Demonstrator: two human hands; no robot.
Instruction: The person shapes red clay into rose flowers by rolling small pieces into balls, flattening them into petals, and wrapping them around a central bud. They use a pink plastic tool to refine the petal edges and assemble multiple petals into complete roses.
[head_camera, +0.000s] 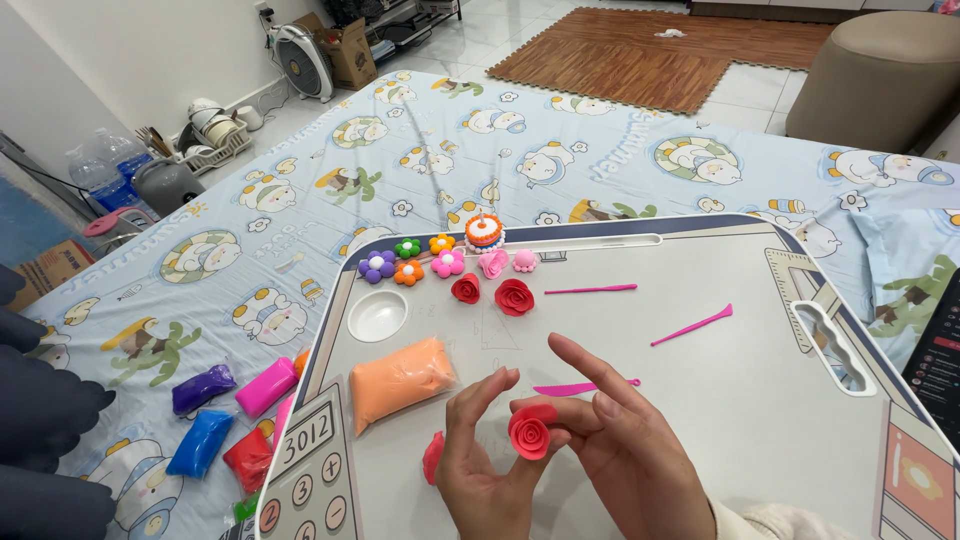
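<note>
**Head view: red clay rose pinched between both hands**

Head view has the small red clay rose (529, 433) held low over the white lap tray (700, 400), near its front edge. Left hand (480, 470) pinches it with thumb and forefinger; right hand (625, 455) cups it, index finger sticking out. Peach clay bag (400, 380) lies just left of the rose (two finished red roses (514, 297) sit further back), pink plastic sculpting tool (585, 386) just behind it.
</note>
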